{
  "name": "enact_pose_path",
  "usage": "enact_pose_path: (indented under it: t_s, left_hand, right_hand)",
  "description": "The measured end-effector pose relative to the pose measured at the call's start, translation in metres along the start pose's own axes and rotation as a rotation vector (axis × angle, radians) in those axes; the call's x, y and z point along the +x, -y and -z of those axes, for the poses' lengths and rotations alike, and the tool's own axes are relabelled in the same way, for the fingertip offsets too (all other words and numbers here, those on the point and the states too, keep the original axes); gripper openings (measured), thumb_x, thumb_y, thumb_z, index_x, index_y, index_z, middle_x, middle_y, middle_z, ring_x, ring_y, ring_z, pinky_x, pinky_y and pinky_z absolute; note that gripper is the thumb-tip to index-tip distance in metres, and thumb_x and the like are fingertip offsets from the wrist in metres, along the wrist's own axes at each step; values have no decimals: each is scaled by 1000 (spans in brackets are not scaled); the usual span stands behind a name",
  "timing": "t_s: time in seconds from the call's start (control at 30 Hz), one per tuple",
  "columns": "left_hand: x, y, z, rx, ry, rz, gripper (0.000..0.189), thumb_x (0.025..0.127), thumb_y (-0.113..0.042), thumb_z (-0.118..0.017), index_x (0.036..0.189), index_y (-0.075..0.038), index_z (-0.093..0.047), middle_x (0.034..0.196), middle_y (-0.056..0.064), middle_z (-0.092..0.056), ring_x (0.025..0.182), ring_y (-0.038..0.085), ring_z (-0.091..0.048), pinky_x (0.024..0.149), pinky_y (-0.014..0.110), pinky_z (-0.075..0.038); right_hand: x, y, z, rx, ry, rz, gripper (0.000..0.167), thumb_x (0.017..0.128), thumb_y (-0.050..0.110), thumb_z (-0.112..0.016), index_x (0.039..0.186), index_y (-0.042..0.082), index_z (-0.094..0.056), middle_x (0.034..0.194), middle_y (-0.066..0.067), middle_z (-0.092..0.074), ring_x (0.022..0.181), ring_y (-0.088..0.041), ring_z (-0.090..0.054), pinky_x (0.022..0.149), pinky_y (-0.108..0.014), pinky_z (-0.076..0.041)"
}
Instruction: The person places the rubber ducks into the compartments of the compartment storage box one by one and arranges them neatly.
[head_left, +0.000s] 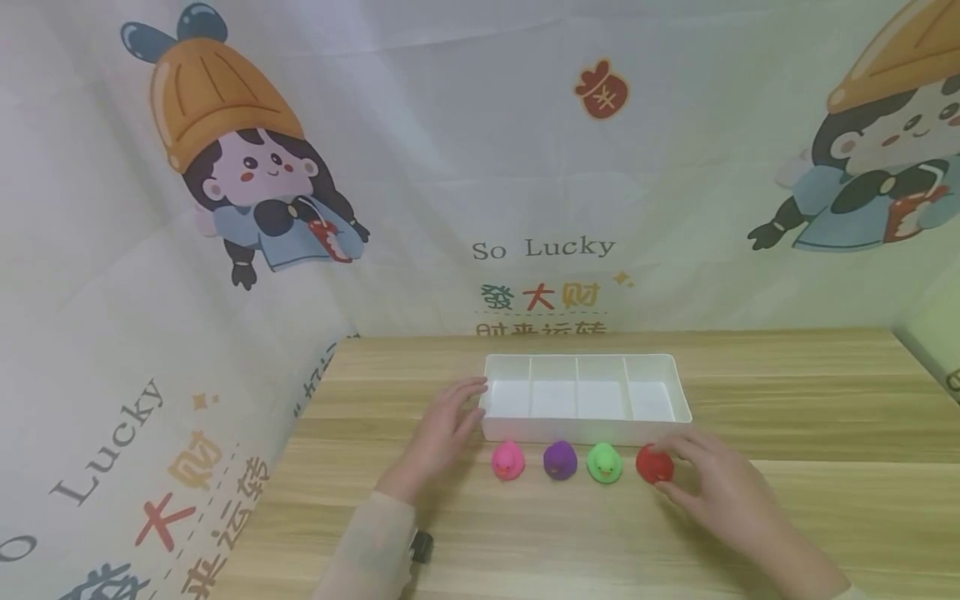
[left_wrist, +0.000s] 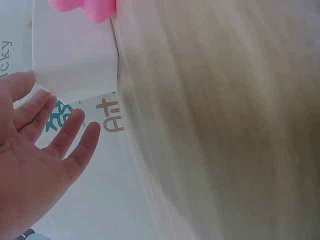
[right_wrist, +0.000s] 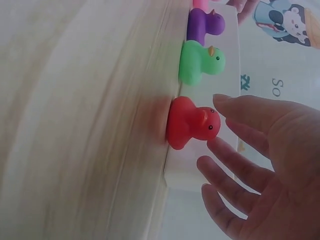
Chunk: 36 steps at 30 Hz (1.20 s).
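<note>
Left hand (head_left: pixel 442 429), fingers apart, at left end of white tray (head_left: pixel 585 431). Right hand (head_left: pixel 726 492), thumb and fingers apart around red duck (head_left: pixel 652 464), on counter (head_left: pixel 570 533) before tray. Backdrop (head_left: pixel 450 108) reads "So Lucky".

A light brown tabletop (head_left: pixel 825 400) with horizontal wood grain fills the lower part of the head view, its far edge running across just below mid-frame. At lower center stands a long white tray (head_left: pixel 570 430), split by dividers into four compartments side by side. Along its near side, in a row from left to right, sit four small toy ducks (their beaks face the bottom of the frame): a pink duck (head_left: pixel 508 461), a purple duck (head_left: pixel 560 461), a green duck (head_left: pixel 604 463) and a red duck (head_left: pixel 654 467).
</note>
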<state>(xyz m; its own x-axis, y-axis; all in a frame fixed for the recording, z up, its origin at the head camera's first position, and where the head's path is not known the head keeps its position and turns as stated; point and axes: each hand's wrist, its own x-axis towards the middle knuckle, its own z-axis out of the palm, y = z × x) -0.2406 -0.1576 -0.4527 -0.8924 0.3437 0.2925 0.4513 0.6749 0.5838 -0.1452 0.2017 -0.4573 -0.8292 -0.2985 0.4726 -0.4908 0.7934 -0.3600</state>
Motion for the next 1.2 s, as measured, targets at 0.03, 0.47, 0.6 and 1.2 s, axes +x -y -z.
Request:
enact_pose_path:
  t_s: [0.03,0.47,0.6,1.2]
  left_hand:
    - [0,0,0,-13,7,5,38,89,-20,-53,126,-14,-46,133,-11,-35,120,15,-33,97,40,-29]
    - [2,7,1,-91,57,9,39,89,-25,-52,126,-15,-45,134,-11,-34,114,16,-39,94,37,-34]
    - [2,7,1,-106,57,-2,39,89,-25,-52,126,-14,-45,134,-7,-35,113,17,-40,93,38,-35]
    - [2,5,5,-120,58,-32,37,89,-22,-52,125,-13,-46,134,-5,-36,114,19,-41,94,38,-34]
  right_hand:
    - [0,0,0,-1,0,0,38,63,26,-78,98,21,-62,104,9,-55,98,-10,-49,79,-34,-45]
    - [-1,-1,-4,9,34,-50,38,62,23,-78,96,23,-62,99,12,-55,81,-10,-55,67,-30,-47]
    - [-1,0,-4,10,44,-59,38,62,22,-79,95,23,-61,98,12,-56,77,-11,-55,63,-30,-47]
    - [1,-2,-6,5,68,-92,37,62,18,-79,92,27,-59,89,15,-55,75,-9,-53,59,-28,-45]
